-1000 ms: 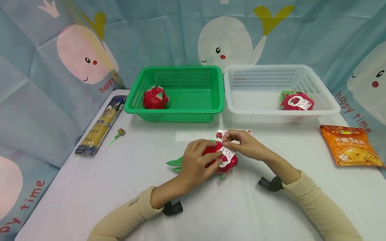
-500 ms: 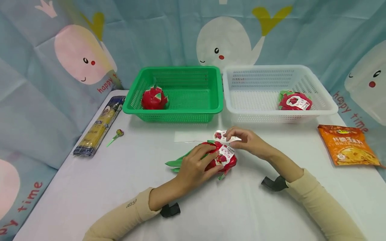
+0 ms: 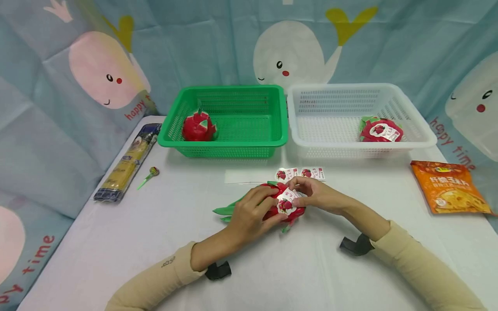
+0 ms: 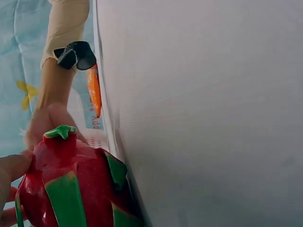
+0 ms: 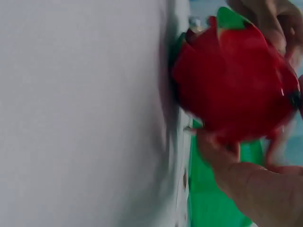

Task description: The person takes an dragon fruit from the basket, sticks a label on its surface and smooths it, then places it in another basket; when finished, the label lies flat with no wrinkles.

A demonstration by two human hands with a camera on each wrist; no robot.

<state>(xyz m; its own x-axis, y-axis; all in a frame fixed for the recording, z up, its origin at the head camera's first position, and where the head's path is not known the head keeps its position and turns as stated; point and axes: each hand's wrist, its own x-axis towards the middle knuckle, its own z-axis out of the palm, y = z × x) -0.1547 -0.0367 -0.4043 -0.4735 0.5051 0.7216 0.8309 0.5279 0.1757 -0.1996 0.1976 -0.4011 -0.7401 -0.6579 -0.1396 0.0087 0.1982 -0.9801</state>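
Note:
A glossy red dragon fruit (image 3: 274, 211) with green scale tips and long green leaves lies on its side on the table, leaves to the left. A white label (image 3: 287, 203) printed with dragon fruits is on its upper side. My left hand (image 3: 250, 216) holds the fruit from the left, fingers bent over its top. My right hand (image 3: 315, 194) is on its right end, fingers bent and thumb against the label's edge. In the right wrist view the same dragon fruit (image 5: 232, 85) is blurred, the thumb (image 5: 246, 184) close to it.
Behind the hands lies a label strip (image 3: 249, 176) with two labels. A green basket (image 3: 223, 144) and a white basket (image 3: 362, 145) each contain a dragon fruit. At left are a noodle pack (image 3: 126, 166) and a lollipop (image 3: 154, 171); an orange snack bag (image 3: 451, 188) lies right.
My right hand first drew back from the label toward the strip, then came down onto the fruit's right end and label. My left hand stays on the fruit.

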